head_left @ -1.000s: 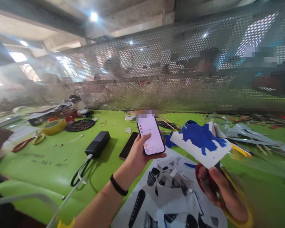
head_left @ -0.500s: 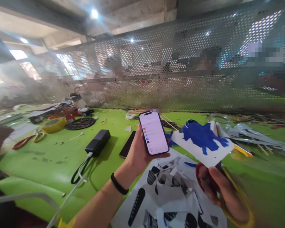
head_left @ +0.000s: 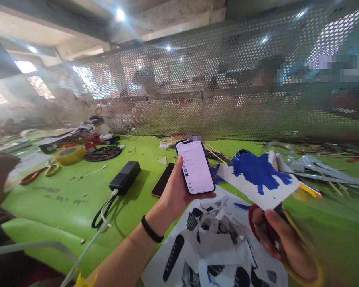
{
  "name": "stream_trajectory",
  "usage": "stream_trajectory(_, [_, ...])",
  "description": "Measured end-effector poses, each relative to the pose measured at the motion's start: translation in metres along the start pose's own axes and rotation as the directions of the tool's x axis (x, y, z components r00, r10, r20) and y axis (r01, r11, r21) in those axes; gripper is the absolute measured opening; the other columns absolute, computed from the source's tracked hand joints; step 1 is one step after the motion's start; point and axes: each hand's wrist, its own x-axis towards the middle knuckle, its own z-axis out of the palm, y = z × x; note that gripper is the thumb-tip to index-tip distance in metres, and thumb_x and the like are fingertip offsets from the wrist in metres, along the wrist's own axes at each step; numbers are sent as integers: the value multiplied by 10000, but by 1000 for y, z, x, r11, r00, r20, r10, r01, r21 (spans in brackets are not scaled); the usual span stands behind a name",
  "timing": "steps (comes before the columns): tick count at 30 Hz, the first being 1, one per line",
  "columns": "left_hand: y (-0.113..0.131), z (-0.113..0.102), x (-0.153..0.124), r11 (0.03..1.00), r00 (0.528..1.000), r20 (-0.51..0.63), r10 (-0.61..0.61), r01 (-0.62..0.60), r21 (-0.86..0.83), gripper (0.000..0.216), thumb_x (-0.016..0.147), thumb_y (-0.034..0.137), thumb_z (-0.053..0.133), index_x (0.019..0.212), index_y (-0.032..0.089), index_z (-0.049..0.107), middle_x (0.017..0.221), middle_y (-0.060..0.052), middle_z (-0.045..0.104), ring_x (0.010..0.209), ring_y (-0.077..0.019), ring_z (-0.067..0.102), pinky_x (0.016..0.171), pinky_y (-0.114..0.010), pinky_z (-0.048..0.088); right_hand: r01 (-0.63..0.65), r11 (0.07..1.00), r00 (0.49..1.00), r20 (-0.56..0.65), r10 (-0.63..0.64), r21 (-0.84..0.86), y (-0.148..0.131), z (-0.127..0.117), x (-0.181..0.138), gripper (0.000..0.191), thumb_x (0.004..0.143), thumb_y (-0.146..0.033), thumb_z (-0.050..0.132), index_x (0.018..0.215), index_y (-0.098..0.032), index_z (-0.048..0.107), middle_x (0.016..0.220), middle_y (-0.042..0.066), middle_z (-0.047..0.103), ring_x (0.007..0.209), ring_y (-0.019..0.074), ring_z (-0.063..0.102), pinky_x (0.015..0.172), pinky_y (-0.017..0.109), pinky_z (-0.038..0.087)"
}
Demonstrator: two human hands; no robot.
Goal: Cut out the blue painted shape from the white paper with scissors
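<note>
A bright green bench carries everything. Just left of the left hand a dark phone lies flat, and further left a black power bank with a white cable trailing toward the near edge. Beneath and between both hands lies a heap of white paper sheets printed in black. Far left sit a yellow tape roll, red-and-yellow scissors and a dark round disc. Beyond the right hand, sticks and scraps litter the bench.

Both forearms are bare, with no sleeves in view. The left hand has a black braided wristband around its wrist. The right hand is ungloved and ringless.
</note>
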Motion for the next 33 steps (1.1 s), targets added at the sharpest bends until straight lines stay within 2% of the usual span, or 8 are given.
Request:
stream_trajectory(10, [0,2,0,999,1000,-7,13,-13,52,663,1144,681,525,1442,131,742,1347,-226,831,1103,-389,847,788,-561,752,-15,1000,1000,-6,15,-4,-1,0,-3,573,951,-818,787,879,-251,752,431,-35,579,380,134,441,408,245,280])
stream_trajectory(15, [-2,5,-2,990,997,-19,75,-72,125,619,1128,657,591,1502,173,682,1383,-216,810,1108,-380,836,751,-526,760,6,1000,1000,-3,-6,-28,0,-1,-2,562,986,-801,756,873,-251,745,429,-37,576,389,143,457,402,246,299])
stream_trajectory(17, [-2,8,-4,982,993,-20,113,-109,155,581,1088,563,704,1544,212,623,1391,-189,803,1132,-383,826,755,-523,762,5,999,1000,-2,-5,-34,1,-3,-1,550,992,-784,760,874,-247,743,452,-30,610,384,136,484,394,234,315])
stream_trajectory(19, [-1,12,-8,975,991,-6,132,-128,179,618,991,344,819,1556,250,586,1400,-153,797,1176,-390,815,802,-541,763,2,1000,1000,-3,-2,-15,1,-4,-1,529,979,-763,790,881,-245,742,513,-25,662,376,115,498,392,218,332])
stream_trajectory(21, [1,16,-12,972,992,23,123,-125,199,742,845,118,839,1532,257,597,1405,-130,798,1224,-390,800,879,-555,756,10,1000,1000,0,-10,9,0,-3,-2,515,965,-749,814,878,-247,743,555,-26,682,374,97,492,393,208,334])
stream_trajectory(23, [2,19,-15,970,993,49,105,-113,217,794,741,7,817,1479,234,632,1376,-125,811,1228,-372,794,941,-549,744,21,999,1000,1,-21,29,-2,0,-3,509,957,-746,829,868,-251,746,536,-38,644,390,98,472,397,205,332])
stream_trajectory(26, [1,21,-17,965,994,74,86,-101,240,805,714,-15,821,1460,228,644,1320,-116,827,1171,-336,802,979,-544,733,44,999,999,-6,-43,13,-5,3,-5,528,928,-758,858,844,-247,751,484,-53,579,414,102,466,412,195,342])
stream_trajectory(33, [-1,19,-13,967,993,93,67,-88,239,686,791,89,718,1455,247,640,1341,-116,821,1211,-364,797,916,-567,754,39,999,999,-15,-39,9,-9,6,-5,556,904,-766,875,831,-230,748,487,-47,603,398,88,470,422,190,317])
